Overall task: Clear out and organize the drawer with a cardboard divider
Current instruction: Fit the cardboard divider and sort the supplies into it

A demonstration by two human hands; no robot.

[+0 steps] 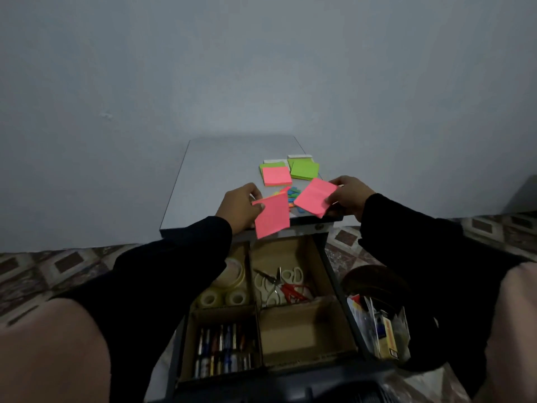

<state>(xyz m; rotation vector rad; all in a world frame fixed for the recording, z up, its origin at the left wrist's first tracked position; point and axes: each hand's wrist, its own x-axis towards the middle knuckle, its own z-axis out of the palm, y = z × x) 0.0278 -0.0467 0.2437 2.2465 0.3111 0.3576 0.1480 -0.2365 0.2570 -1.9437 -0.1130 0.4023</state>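
L hand (242,209) pinches a pink note pad (272,215) by its left edge; R hand (348,199) pinches a second pink pad (314,196) at its right corner. Both pads held above the counter (215,181) front edge, just over the open drawer (334,274). Cardboard divider (257,308) sits in drawer, 4 compartments: tape rolls (223,289) far-left, scissors (280,285) far-right, batteries (222,349) near-left, near-right w/ nothing visible in it. More pads, green (305,170) and pink (276,175), plus small coloured tabs (293,194), lie near counter front-right corner.

Risks, as judged:
- Edge-only pinch: pad may fan open or slip, dropping into the wrong compartment
- Sleeve sweep near front edge could knock tabs into drawer
- Dim light: colours easily mis-sorted
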